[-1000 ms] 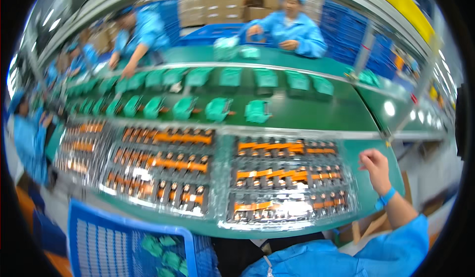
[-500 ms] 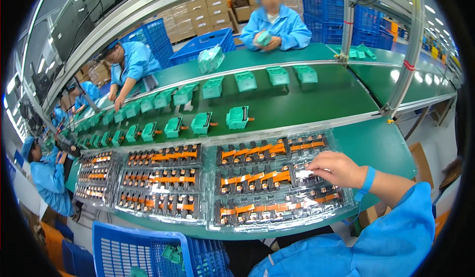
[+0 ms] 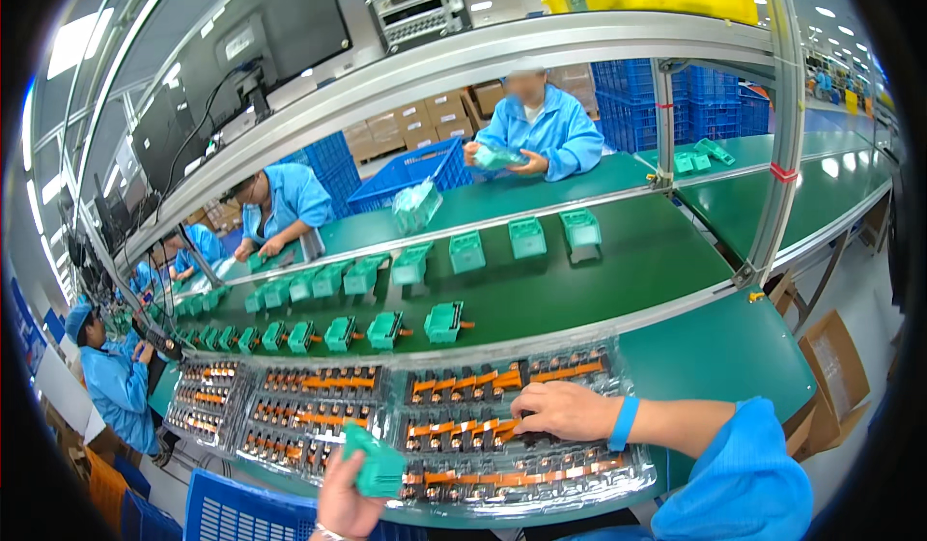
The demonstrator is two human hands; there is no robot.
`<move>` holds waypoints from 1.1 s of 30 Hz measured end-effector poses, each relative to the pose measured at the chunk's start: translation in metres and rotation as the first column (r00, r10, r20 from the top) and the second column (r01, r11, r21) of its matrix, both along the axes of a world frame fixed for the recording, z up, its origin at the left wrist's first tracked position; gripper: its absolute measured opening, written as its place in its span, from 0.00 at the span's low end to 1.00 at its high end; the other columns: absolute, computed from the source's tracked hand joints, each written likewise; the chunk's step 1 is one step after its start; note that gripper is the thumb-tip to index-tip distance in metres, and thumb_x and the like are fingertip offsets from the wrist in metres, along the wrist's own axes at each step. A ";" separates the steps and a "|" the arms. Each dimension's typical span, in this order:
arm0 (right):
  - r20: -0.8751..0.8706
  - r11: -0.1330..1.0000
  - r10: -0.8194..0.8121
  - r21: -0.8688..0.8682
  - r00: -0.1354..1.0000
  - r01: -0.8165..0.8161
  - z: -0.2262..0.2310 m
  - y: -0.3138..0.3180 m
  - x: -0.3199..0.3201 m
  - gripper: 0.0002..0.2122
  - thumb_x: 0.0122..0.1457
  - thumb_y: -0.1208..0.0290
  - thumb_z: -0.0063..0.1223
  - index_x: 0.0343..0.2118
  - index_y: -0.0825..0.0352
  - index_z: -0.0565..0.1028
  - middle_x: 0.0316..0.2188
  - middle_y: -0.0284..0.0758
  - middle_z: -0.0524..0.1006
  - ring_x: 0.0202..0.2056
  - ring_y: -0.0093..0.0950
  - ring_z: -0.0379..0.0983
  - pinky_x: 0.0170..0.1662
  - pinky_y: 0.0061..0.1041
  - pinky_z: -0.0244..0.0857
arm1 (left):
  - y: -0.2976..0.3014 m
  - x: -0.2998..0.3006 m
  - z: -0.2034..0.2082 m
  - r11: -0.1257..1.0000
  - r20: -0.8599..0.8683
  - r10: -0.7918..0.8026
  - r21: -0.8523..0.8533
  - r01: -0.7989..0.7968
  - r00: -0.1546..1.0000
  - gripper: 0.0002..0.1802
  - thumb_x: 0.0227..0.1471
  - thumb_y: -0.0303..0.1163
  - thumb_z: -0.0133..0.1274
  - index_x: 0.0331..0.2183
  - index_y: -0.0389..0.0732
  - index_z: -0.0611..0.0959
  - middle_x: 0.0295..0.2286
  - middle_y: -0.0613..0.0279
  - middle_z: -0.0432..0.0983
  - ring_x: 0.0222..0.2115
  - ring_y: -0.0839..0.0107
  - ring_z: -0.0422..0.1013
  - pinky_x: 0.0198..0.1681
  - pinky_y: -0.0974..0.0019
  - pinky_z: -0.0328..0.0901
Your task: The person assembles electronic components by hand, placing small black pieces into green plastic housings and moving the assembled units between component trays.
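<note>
My left hand, at the near edge of the bench, is closed on a green plastic housing, which is tilted in the fingers. My right hand, with a blue band at the wrist, is over the middle row of a clear plastic tray. Its fingertips are bent together at black parts with orange ribbon cables; whatever they pinch is hidden under the hand. More rows of these parts lie in the tray on both sides of the hand.
Two more loaded trays lie to the left. Beyond them, a green conveyor carries two lines of green housings. A blue crate stands below the bench. Metal frame posts rise at right. Several co-workers sit across and left.
My left hand has come into view with a green housing. My right hand has shifted left along the tray's middle row. The view has tilted upward.
</note>
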State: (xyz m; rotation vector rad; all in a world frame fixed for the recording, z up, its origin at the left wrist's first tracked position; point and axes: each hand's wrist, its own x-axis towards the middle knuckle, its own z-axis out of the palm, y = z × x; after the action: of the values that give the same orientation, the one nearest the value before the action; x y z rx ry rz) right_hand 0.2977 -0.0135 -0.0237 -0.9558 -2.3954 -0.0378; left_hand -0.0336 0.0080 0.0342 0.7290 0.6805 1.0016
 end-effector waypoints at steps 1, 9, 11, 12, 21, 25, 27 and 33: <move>-0.091 1.000 -0.010 -0.014 0.996 0.008 0.003 -0.003 0.000 0.05 0.48 0.73 0.50 0.30 0.63 0.73 0.35 0.32 0.69 0.38 0.31 0.66 0.35 0.27 0.64 | 0.006 0.005 -0.014 0.993 -0.011 -0.097 -0.065 0.096 0.995 0.23 0.53 0.32 0.44 0.52 0.43 0.64 0.42 0.62 0.70 0.41 0.65 0.68 0.42 0.62 0.66; -0.572 0.917 -0.313 -0.391 0.758 0.083 -0.010 -0.002 0.014 0.07 0.53 0.75 0.49 0.36 0.68 0.70 0.31 0.37 0.70 0.32 0.34 0.68 0.35 0.25 0.62 | 0.008 0.041 -0.020 0.942 0.161 -0.315 -0.063 0.329 0.935 0.32 0.49 0.24 0.46 0.56 0.39 0.56 0.51 0.53 0.60 0.51 0.57 0.60 0.52 0.55 0.58; -0.609 0.916 -0.340 -0.388 0.717 0.106 -0.015 -0.001 0.016 0.08 0.53 0.75 0.51 0.36 0.69 0.70 0.30 0.37 0.70 0.31 0.33 0.68 0.35 0.25 0.62 | 0.005 0.040 -0.027 0.967 0.046 -0.255 0.004 0.255 0.966 0.33 0.48 0.21 0.46 0.56 0.38 0.55 0.51 0.53 0.60 0.51 0.57 0.60 0.52 0.53 0.58; -0.607 0.912 -0.344 -0.397 0.716 0.101 -0.015 0.000 0.016 0.08 0.53 0.75 0.51 0.36 0.69 0.70 0.30 0.37 0.70 0.31 0.33 0.68 0.35 0.25 0.62 | 0.004 0.040 -0.029 0.974 -0.001 -0.226 0.027 0.226 0.974 0.32 0.48 0.19 0.45 0.55 0.37 0.56 0.50 0.52 0.61 0.50 0.57 0.61 0.52 0.52 0.59; -0.793 0.746 -0.564 -0.609 0.231 -0.270 -0.008 0.002 0.022 0.07 0.52 0.78 0.52 0.34 0.72 0.71 0.29 0.34 0.73 0.29 0.19 0.70 0.29 0.18 0.69 | 0.015 0.044 -0.033 0.989 0.027 -0.142 -0.027 0.143 0.990 0.28 0.46 0.15 0.48 0.50 0.37 0.62 0.45 0.55 0.66 0.47 0.62 0.65 0.51 0.51 0.60; -0.791 0.704 -0.584 -0.605 0.181 -0.372 0.034 -0.010 0.007 0.07 0.52 0.79 0.52 0.34 0.71 0.71 0.29 0.32 0.74 0.30 0.18 0.71 0.32 0.18 0.68 | 0.013 0.045 -0.031 0.991 -0.014 -0.137 -0.012 0.137 0.991 0.32 0.46 0.16 0.50 0.53 0.38 0.58 0.46 0.55 0.65 0.46 0.63 0.65 0.49 0.55 0.63; -0.809 0.724 -0.525 -0.588 0.264 -0.362 0.049 -0.011 -0.010 0.07 0.52 0.80 0.53 0.35 0.71 0.71 0.31 0.31 0.73 0.32 0.17 0.70 0.36 0.17 0.67 | 0.009 0.042 -0.034 0.992 -0.074 -0.122 0.024 0.124 0.990 0.34 0.46 0.16 0.50 0.54 0.37 0.57 0.46 0.54 0.64 0.47 0.64 0.64 0.49 0.57 0.63; -0.669 0.887 -0.231 -0.443 0.706 -0.130 0.077 -0.010 -0.046 0.09 0.50 0.75 0.55 0.35 0.70 0.73 0.25 0.34 0.71 0.27 0.22 0.69 0.29 0.21 0.63 | 0.001 0.045 -0.036 0.969 -0.304 -0.049 0.217 0.119 0.951 0.37 0.43 0.15 0.53 0.54 0.34 0.55 0.48 0.51 0.60 0.48 0.67 0.61 0.49 0.63 0.63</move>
State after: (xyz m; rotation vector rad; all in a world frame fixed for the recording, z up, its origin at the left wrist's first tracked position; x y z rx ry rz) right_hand 0.2520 -0.0235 0.0536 -0.9990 -1.6511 0.7869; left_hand 0.0110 0.0086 -0.0021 1.1224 0.7911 0.9096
